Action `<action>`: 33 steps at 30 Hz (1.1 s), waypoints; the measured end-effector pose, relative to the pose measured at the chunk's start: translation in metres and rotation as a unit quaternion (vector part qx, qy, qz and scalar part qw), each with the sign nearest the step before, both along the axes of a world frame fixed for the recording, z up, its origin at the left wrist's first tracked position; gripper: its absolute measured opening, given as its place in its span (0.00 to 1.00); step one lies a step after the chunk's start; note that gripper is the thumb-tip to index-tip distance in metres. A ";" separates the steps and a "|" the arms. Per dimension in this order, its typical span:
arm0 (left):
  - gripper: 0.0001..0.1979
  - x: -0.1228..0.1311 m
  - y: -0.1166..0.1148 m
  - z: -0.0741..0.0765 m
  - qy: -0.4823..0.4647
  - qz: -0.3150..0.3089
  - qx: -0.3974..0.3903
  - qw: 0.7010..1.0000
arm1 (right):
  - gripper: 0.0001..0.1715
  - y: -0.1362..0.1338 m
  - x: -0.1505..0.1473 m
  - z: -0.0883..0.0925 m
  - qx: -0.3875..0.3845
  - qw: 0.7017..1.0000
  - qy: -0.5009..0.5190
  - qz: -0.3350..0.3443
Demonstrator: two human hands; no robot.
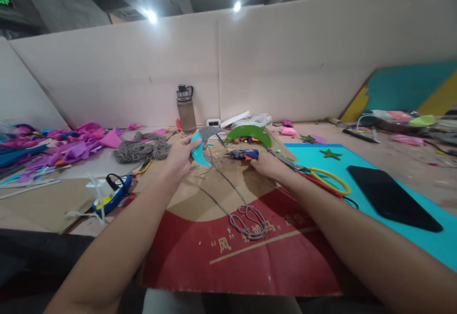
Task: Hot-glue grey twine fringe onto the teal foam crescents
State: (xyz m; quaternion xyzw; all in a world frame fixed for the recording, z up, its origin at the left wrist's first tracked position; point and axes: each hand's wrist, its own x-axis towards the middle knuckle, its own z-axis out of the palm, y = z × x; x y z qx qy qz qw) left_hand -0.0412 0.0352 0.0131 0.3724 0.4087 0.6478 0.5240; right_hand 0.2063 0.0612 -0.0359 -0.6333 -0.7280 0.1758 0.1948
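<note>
My left hand [181, 156] is closed on the edge of a light-blue crescent cutout [200, 151], whose upper end is covered in grey. A thin grey cord [228, 179] runs from near the cutout down to loose loops on the cardboard. My right hand [267, 165] grips a dark-blue glue gun [246, 154], its nozzle pointing left toward the cutout; the hand hides most of the handle. Just beyond the glue gun is a green crescent [254, 132] with small spots on it. Scissors [314, 177] with yellow and red handles lie beside my right forearm.
A red-and-brown cardboard sheet [193, 257] covers the work area. To the left are a bundle of grey cord [141, 148], a blue power strip [116, 195] and pink-purple scraps [80, 150]. A bottle [186, 112] stands behind. A black phone [392, 197] rests on blue sheet material [435, 245].
</note>
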 end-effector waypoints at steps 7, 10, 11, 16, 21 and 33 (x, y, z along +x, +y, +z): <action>0.05 0.002 0.000 0.004 -0.024 0.027 -0.061 0.997 | 0.08 -0.013 0.006 0.022 0.098 0.944 0.314 -0.034; 0.06 0.004 0.001 0.004 -0.036 0.043 -0.062 0.997 | 0.10 -0.026 -0.001 0.032 0.077 0.883 0.463 -0.013; 0.06 0.005 0.001 0.003 -0.038 0.048 -0.061 0.996 | 0.11 -0.030 -0.003 0.034 0.060 0.869 0.491 -0.004; 0.06 0.006 0.003 -0.002 -0.030 0.048 -0.063 0.996 | 0.17 -0.043 -0.013 0.037 0.056 0.836 0.540 0.087; 0.08 0.006 0.004 -0.011 -0.003 0.036 -0.046 0.998 | 0.17 -0.052 -0.018 0.038 0.074 0.852 0.492 0.165; 0.06 0.009 0.001 -0.013 0.031 0.047 0.002 0.998 | 0.24 -0.053 -0.017 0.025 0.092 0.918 0.347 0.170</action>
